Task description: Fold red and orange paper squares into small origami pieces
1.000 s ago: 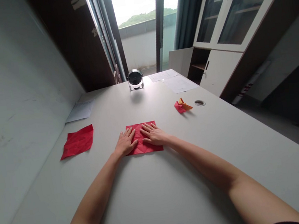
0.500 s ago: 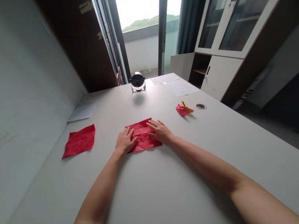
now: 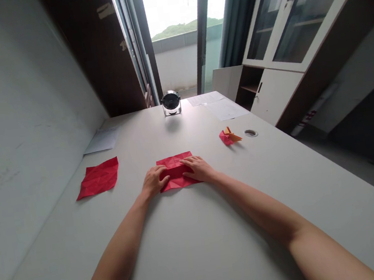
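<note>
A creased sheet of red origami paper (image 3: 175, 159) lies on the white table in front of me, with a raised fold running across its middle. My left hand (image 3: 153, 180) grips the left end of that fold, fingers behind and thumb in front. At the right end, my right hand (image 3: 199, 168) pinches the fold in the same way. The fingers cover both side edges of the sheet in part. To the left lies a second creased red sheet (image 3: 98, 178), apart from my hands.
A folded red and orange paper piece (image 3: 229, 136) stands to the right, beside a round cable hole (image 3: 250, 133). A round black device on a metal stand (image 3: 171, 103) is at the back. White papers (image 3: 226, 108) lie at the far right, another (image 3: 101, 139) by the left wall.
Both hands have gone from lying spread on the flat sheet to pinching its middle crease. A ridge now rises across the sheet, and its far edge has come closer to me.
</note>
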`<act>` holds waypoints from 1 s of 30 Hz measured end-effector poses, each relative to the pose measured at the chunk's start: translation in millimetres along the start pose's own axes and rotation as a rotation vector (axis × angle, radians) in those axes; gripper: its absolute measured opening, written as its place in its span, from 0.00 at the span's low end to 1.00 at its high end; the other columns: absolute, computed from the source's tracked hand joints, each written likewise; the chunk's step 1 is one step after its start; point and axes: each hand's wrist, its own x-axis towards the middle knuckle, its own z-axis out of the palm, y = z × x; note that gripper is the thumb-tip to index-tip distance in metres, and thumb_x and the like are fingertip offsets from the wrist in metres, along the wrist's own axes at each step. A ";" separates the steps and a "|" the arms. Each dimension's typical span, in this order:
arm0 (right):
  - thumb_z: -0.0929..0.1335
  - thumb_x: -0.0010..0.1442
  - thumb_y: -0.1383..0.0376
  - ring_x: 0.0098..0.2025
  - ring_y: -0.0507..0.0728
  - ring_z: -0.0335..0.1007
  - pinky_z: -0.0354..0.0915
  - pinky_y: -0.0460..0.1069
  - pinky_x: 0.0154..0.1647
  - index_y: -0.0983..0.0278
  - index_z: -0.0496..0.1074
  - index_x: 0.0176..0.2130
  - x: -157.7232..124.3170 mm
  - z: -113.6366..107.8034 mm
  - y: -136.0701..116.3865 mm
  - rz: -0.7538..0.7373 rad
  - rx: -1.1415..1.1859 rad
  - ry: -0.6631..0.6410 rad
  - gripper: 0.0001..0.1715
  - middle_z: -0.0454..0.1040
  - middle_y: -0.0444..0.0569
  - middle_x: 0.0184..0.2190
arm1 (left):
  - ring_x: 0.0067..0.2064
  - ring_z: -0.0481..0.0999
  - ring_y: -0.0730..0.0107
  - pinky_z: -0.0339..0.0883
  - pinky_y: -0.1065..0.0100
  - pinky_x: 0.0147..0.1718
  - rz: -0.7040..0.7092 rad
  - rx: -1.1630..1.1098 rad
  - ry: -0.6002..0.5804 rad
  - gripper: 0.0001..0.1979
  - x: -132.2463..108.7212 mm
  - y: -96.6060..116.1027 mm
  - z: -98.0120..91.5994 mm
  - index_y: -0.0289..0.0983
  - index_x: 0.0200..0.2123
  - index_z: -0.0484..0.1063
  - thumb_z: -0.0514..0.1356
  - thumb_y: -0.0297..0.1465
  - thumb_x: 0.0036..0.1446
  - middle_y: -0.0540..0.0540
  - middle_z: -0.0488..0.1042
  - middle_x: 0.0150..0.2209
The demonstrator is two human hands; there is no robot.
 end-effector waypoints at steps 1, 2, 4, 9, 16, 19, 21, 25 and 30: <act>0.66 0.64 0.48 0.62 0.65 0.62 0.54 0.59 0.64 0.57 0.62 0.67 0.0 -0.5 -0.4 0.001 -0.007 0.003 0.36 0.69 0.54 0.61 | 0.57 0.71 0.57 0.62 0.55 0.61 -0.004 -0.014 0.001 0.18 0.0 0.6 -0.9 0.43 0.53 0.74 0.60 0.38 0.61 0.45 0.75 0.55; 0.66 0.64 0.48 0.61 0.65 0.63 0.54 0.59 0.63 0.57 0.63 0.66 0.1 -1.0 -1.1 -0.003 -0.015 0.005 0.36 0.70 0.54 0.60 | 0.56 0.72 0.57 0.64 0.55 0.60 -0.014 -0.029 0.002 0.16 -0.1 1.0 -1.7 0.43 0.52 0.75 0.59 0.36 0.60 0.45 0.76 0.53; 0.67 0.65 0.48 0.58 0.65 0.64 0.55 0.58 0.61 0.58 0.66 0.63 0.3 -2.2 -2.7 -0.014 -0.031 0.016 0.33 0.71 0.55 0.57 | 0.53 0.74 0.58 0.66 0.56 0.57 -0.043 -0.055 0.006 0.13 -0.7 1.1 -3.1 0.43 0.48 0.76 0.59 0.33 0.60 0.46 0.77 0.49; 0.67 0.66 0.55 0.53 0.63 0.66 0.55 0.57 0.59 0.60 0.74 0.52 1.0 -6.0 -4.6 -0.008 -0.082 0.049 0.18 0.74 0.55 0.49 | 0.48 0.75 0.60 0.68 0.59 0.52 -0.060 -0.155 0.113 0.09 -3.4 -1.9 -0.9 0.41 0.41 0.76 0.57 0.29 0.58 0.46 0.78 0.44; 0.65 0.65 0.67 0.47 0.61 0.67 0.59 0.55 0.54 0.62 0.74 0.41 2.5 -2.1 3.6 0.010 0.024 0.268 0.08 0.74 0.54 0.44 | 0.32 0.73 0.69 0.65 0.70 0.34 -0.210 -0.527 0.312 0.10 -2.2 -0.3 10.4 0.38 0.37 0.72 0.58 0.38 0.61 0.49 0.75 0.31; 0.66 0.63 0.66 0.43 0.58 0.69 0.63 0.53 0.49 0.62 0.73 0.38 3.8 0.9 5.5 0.009 0.261 0.364 0.06 0.75 0.51 0.40 | 0.30 0.70 0.71 0.63 0.71 0.32 -0.269 -0.688 0.411 0.12 -0.1 1.8 10.4 0.37 0.36 0.71 0.61 0.40 0.58 0.51 0.72 0.29; 0.66 0.62 0.64 0.39 0.56 0.69 0.65 0.51 0.45 0.62 0.73 0.38 4.4 2.0 4.7 0.024 0.425 0.399 0.06 0.75 0.49 0.37 | 0.29 0.68 0.72 0.62 0.72 0.30 -0.305 -0.790 0.432 0.13 1.0 2.4 9.4 0.37 0.35 0.70 0.62 0.42 0.57 0.51 0.71 0.28; 0.66 0.61 0.60 0.34 0.55 0.69 0.67 0.50 0.41 0.62 0.73 0.38 4.1 1.5 -0.6 0.084 0.551 0.415 0.09 0.74 0.46 0.32 | 0.27 0.67 0.74 0.61 0.73 0.25 -0.374 -0.973 0.406 0.17 2.1 3.0 9.4 0.37 0.36 0.69 0.64 0.45 0.56 0.52 0.70 0.27; 0.66 0.62 0.59 0.32 0.54 0.69 0.67 0.49 0.39 0.61 0.74 0.42 2.1 -1.3 -7.2 0.182 0.577 0.419 0.12 0.77 0.45 0.33 | 0.27 0.70 0.75 0.64 0.74 0.26 -0.385 -1.090 0.419 0.20 3.7 7.2 11.6 0.37 0.39 0.69 0.66 0.45 0.54 0.50 0.72 0.30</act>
